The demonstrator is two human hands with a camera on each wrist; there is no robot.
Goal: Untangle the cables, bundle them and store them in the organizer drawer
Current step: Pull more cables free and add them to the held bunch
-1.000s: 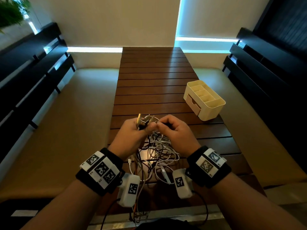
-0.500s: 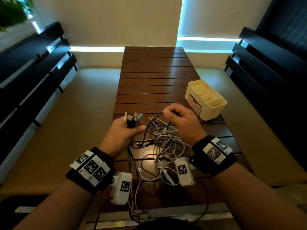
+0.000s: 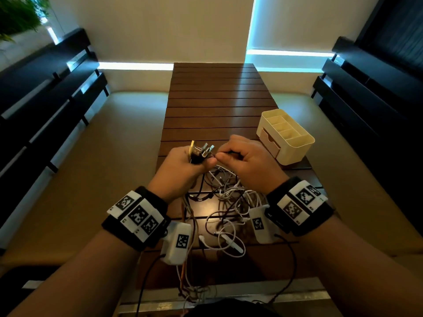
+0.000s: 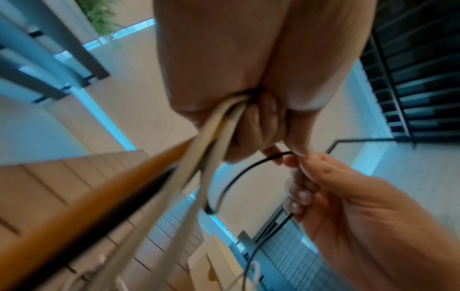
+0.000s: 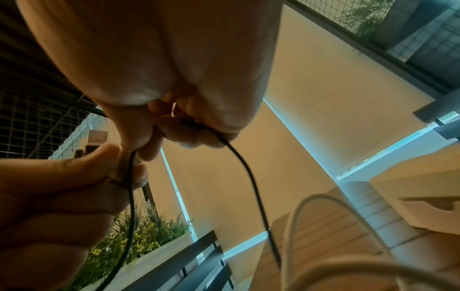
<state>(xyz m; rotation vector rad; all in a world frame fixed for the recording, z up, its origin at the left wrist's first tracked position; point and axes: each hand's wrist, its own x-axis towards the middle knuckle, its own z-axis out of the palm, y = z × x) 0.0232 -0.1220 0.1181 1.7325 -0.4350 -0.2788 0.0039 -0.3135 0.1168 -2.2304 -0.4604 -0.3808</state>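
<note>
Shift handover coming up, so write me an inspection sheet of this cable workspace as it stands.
Surface: slatted wooden table, far half bare.
Job's things: cream organizer on the table's right edge, drawer closed; tangled cables heaped at the near end, none bundled or stored.
Clutter: nothing seen.
Grippers: left hand grips a bunch of cable plugs with cords trailing from the fist; right hand pinches a black cable close beside the left.
Cables: white and dark cords intertwined; some hang over the near table edge.
Surroundings: dark slatted benches on both sides, beige cushions, plants at upper left, light wall behind.
</note>
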